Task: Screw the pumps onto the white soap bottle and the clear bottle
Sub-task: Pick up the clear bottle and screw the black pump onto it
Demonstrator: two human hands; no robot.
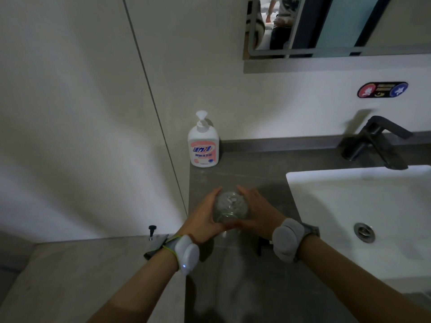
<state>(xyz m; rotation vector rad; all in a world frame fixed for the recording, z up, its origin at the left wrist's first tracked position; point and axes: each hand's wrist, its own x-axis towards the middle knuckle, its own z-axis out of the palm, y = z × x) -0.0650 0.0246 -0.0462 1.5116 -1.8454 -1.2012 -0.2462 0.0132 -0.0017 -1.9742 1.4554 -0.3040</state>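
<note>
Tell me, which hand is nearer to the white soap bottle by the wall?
Left. The left hand lies almost straight below the white soap bottle, on the clear bottle; the right hand holds its other side, toward the sink.

A dark grey countertop (245, 287) ran from the lower middle of the frame up to the wall. At its upper left corner stood 1 white soap bottle (203, 145), upright, pump on. At the right sat a white sink (349, 194) and a black faucet (373, 142).
</note>
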